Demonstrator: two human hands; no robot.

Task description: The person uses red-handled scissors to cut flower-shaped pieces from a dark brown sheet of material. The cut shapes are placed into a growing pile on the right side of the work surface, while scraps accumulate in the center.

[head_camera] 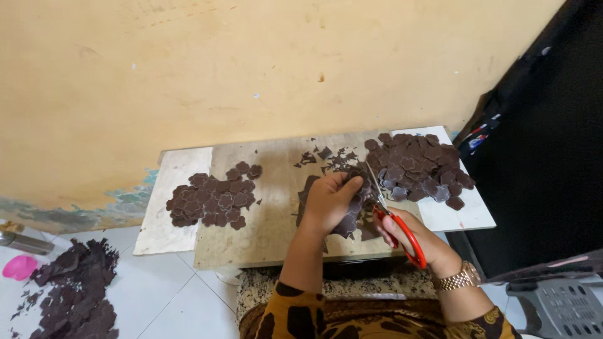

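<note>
**Scissors at work on dark brown cut-outs**

Scissors (pixel 392 216), red-handled, blades parted and pointing away from the person, held in the right hand (pixel 411 235) with fingers closed through the loops; gold wristwatch (pixel 457 278) on that wrist. Left hand (pixel 330 201) closed in a pinch, thumb on top, around a stack of dark brown sheet pieces (pixel 350 216), which touches the blades just left of them. Board (pixel 264 220), pale wood, lies under both hands. Heap of flower-shaped cut-outs (pixel 418 166) just beyond the right hand. Smaller heap of cut-outs (pixel 213 198) well to the left of the left hand. Loose scraps (pixel 326 157) just beyond the left hand. Pile of offcuts (pixel 78 289) on the white floor, far left and below the board.
</note>
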